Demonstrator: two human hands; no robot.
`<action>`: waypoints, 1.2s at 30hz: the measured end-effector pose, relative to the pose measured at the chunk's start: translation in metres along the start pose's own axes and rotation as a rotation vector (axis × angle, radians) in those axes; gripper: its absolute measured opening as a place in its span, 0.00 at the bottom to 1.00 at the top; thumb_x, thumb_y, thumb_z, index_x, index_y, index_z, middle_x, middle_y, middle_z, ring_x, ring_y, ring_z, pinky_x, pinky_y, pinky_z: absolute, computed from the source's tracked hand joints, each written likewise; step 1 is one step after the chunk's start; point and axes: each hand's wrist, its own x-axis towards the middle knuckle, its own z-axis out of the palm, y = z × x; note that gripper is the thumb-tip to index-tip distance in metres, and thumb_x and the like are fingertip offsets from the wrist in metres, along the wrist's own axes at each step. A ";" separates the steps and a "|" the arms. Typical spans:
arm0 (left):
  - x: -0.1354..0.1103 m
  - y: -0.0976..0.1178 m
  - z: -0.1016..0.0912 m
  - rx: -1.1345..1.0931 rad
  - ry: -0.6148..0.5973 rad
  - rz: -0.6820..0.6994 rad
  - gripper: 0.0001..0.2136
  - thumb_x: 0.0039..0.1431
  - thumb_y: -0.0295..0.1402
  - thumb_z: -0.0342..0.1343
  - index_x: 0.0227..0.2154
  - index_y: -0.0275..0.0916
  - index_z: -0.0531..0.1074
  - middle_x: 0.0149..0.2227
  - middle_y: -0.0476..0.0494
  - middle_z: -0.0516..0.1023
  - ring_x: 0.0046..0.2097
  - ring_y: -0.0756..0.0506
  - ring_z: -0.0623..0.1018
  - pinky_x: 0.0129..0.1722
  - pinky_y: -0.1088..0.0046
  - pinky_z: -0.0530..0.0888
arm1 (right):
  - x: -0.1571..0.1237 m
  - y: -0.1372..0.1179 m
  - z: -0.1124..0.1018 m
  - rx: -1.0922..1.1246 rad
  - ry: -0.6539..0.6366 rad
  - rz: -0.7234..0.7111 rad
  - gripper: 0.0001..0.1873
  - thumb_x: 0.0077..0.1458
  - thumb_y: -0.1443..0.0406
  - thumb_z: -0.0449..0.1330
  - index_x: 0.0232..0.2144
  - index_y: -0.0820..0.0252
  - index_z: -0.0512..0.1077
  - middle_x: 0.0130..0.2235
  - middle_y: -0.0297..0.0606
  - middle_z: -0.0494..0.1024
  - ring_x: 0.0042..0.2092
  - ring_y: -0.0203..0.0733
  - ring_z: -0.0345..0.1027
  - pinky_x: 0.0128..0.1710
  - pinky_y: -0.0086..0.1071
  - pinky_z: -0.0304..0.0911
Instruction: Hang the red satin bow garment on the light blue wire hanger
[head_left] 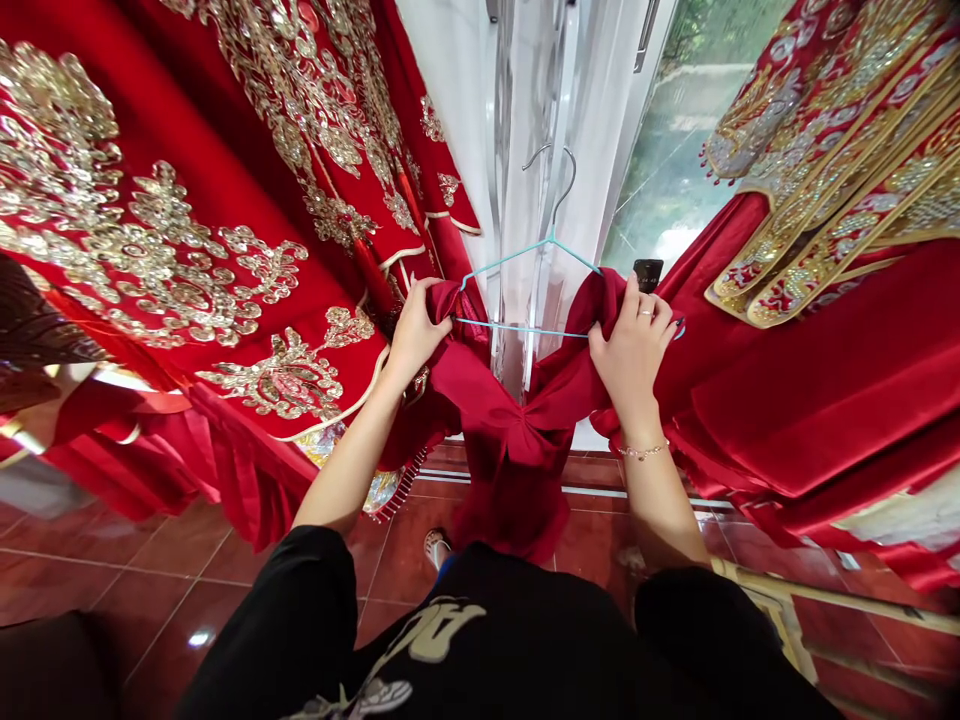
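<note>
My left hand point(416, 335) and my right hand point(634, 355) each pinch a shoulder of a dark red satin garment point(517, 440), which sags in folds between them. A light blue wire hanger point(529, 270) stands upright between my hands, its hook up and its lower bar point(525, 328) running behind or through the cloth at both ends. Each end of the hanger is partly hidden by the satin and my fingers. A small black object point(648, 274) shows just above my right hand.
Red robes with gold embroidery point(187, 260) hang at the left, and another point(825, 200) hangs at the right. Between them are a sheer white curtain point(536, 180) and a window point(675, 130). Below lies a red-brown tiled floor point(142, 570). My black clothing point(450, 640) fills the bottom.
</note>
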 end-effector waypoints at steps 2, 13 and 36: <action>-0.002 0.009 0.001 0.065 0.001 -0.046 0.26 0.52 0.22 0.56 0.56 0.37 0.63 0.58 0.36 0.72 0.61 0.39 0.73 0.64 0.58 0.69 | -0.001 0.000 -0.001 -0.002 0.002 0.003 0.40 0.58 0.63 0.53 0.70 0.66 0.51 0.60 0.59 0.67 0.63 0.66 0.55 0.61 0.70 0.50; 0.008 0.080 0.001 0.698 -0.225 -0.252 0.29 0.61 0.21 0.44 0.66 0.33 0.59 0.50 0.25 0.77 0.52 0.28 0.79 0.48 0.52 0.76 | 0.011 0.005 0.021 0.013 0.012 0.196 0.43 0.53 0.65 0.53 0.71 0.58 0.49 0.72 0.55 0.51 0.72 0.73 0.37 0.58 0.82 0.44; -0.034 0.103 -0.034 0.615 -0.206 -0.162 0.24 0.62 0.25 0.48 0.61 0.38 0.67 0.53 0.33 0.78 0.47 0.35 0.82 0.42 0.62 0.77 | 0.055 0.054 0.028 0.441 -0.141 0.029 0.28 0.50 0.69 0.58 0.55 0.64 0.73 0.62 0.53 0.72 0.65 0.52 0.63 0.66 0.51 0.58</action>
